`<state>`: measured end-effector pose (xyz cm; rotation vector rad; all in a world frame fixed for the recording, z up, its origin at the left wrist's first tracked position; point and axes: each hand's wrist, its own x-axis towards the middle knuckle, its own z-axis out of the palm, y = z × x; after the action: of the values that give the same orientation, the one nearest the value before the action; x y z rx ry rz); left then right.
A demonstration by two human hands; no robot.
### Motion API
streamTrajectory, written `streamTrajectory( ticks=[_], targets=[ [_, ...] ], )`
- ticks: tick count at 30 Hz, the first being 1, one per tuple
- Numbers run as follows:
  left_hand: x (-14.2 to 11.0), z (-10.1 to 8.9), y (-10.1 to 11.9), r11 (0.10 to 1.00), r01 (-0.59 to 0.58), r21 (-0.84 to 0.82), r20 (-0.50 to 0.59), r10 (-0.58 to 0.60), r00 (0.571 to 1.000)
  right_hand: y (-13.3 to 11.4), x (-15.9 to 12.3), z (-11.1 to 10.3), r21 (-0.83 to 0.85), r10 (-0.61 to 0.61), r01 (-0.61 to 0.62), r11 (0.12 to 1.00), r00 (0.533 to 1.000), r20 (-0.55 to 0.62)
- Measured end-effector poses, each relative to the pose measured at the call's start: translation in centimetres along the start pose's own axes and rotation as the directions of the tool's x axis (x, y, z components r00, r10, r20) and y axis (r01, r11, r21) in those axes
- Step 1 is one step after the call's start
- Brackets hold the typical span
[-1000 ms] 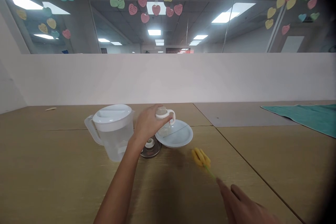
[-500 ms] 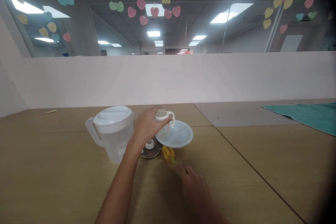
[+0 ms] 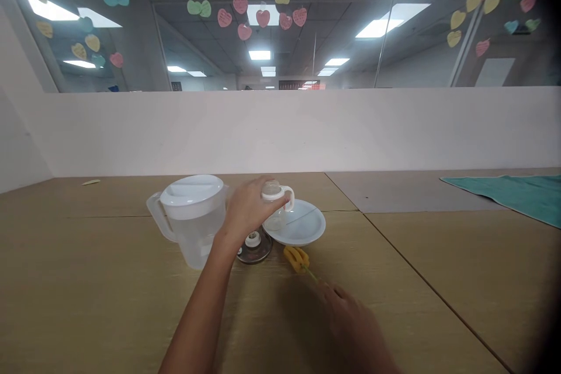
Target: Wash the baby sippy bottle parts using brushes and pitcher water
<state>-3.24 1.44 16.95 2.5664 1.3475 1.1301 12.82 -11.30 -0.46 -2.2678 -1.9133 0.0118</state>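
My left hand [image 3: 249, 207] is closed around a clear baby bottle [image 3: 275, 221] with a white collar and side handle, held over the near left rim of a white bowl [image 3: 318, 225]. My right hand [image 3: 350, 312] grips the thin green handle of a bottle brush with a yellow sponge head [image 3: 297, 259]. That head is just in front of the bowl, apart from the bottle. Beneath my left wrist, a round metal dish [image 3: 258, 256] holds small white parts, one of them a ring [image 3: 253, 239]; my arm partly hides it.
A translucent lidded pitcher [image 3: 193, 222] stands left of my left forearm. At the far right lies a green cloth [image 3: 517, 194]. A small pale strip [image 3: 91, 182] rests at the back left, and a white wall [image 3: 280, 131] borders the table.
My right hand has drawn the brush toward me and to the right, away from the metal dish. My left hand holds the bottle almost still; the view has shifted slightly.
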Motion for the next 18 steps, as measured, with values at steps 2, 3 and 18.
streamTrajectory(
  ticks=[2, 3, 18],
  targets=[
    [0.0, -0.1, 0.2, 1.000, 0.011, -0.002, 0.009, -0.011, 1.000, 1.4, -0.6, -0.1, 0.033, 0.031, -0.031, 0.999, 0.999, -0.008],
    [0.0, -0.2, 0.3, 1.000, 0.014, -0.004, 0.015, -0.014, 1.000, 2.2, -0.9, -0.1, 0.047, 0.048, -0.047, 0.998, 0.999, -0.021],
    [-0.2, -0.4, 0.4, 0.999, -0.042, -0.009, 0.055, 0.042, 0.998, 12.5, 1.1, -3.3, 0.388, 0.155, -0.028, 0.921, 0.941, -0.300]
  ],
)
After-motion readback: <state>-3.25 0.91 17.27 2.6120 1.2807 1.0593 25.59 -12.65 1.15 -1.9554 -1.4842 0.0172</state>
